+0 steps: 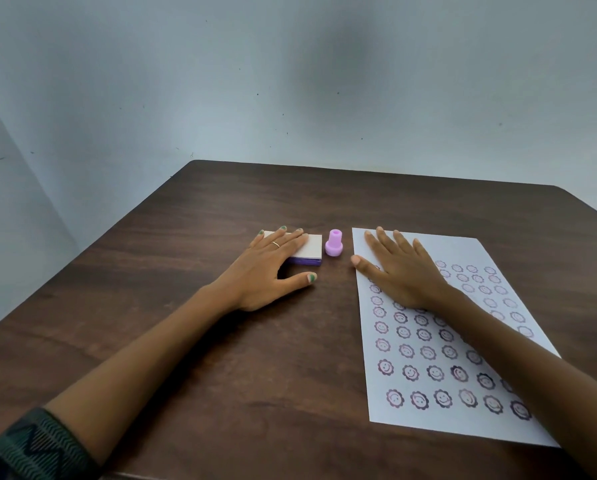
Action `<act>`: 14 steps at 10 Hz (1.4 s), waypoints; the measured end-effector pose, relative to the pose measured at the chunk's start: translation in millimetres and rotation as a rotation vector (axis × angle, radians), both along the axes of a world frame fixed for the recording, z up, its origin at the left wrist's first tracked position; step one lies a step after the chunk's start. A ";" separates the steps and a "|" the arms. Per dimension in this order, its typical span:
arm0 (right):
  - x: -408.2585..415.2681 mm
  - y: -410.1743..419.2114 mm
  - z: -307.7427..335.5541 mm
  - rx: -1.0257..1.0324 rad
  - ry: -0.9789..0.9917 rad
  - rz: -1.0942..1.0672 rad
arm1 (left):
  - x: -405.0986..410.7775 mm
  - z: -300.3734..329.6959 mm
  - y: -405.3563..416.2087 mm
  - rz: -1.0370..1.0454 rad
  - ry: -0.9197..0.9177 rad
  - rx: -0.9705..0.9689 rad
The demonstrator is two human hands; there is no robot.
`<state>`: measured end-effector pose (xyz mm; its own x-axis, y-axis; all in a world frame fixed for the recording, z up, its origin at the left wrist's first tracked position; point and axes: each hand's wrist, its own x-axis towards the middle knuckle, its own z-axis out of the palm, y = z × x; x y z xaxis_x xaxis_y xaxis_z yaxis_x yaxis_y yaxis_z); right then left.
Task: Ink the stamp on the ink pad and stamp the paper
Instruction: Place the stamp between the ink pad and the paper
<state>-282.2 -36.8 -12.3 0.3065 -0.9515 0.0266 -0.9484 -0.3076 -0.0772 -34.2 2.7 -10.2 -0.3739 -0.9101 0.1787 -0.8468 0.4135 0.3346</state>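
A small pink stamp (333,243) stands upright on the dark wooden table (221,341), untouched, between my two hands. To its left lies the ink pad (311,245), a flat box with a white lid and purple sides, lid closed. My left hand (269,268) rests flat on the ink pad with fingers spread and the thumb on the table. To the right lies a white paper (463,344) covered with several rows of purple smiley flower prints. My right hand (401,271) lies flat on the paper's upper left part, fingers apart, holding nothing.
The table's far edge (359,168) meets a pale blue wall. The left table edge runs diagonally toward me. A patterned dark sleeve (37,445) covers my left upper arm at the bottom left.
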 end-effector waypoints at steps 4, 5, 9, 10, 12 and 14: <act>0.8 -1.7 -2.4 -0.020 -0.006 -0.015 | -0.9 0.4 2.3 0.018 0.006 -0.002; 1.0 -2.9 -4.1 -0.035 -0.027 -0.024 | -1.2 0.6 2.6 0.020 0.008 -0.011; -1.9 -0.1 -3.5 -0.038 -0.139 -0.024 | -6.1 6.7 7.0 0.044 0.011 -0.001; -2.0 1.2 -1.9 0.001 -0.152 -0.035 | -7.2 8.8 6.4 0.040 0.031 -0.002; 0.5 6.0 3.0 0.009 -0.191 -0.033 | -9.7 13.4 6.3 0.053 0.042 0.007; 1.0 8.9 4.1 0.012 -0.211 -0.044 | -11.0 19.7 6.9 0.076 0.031 0.071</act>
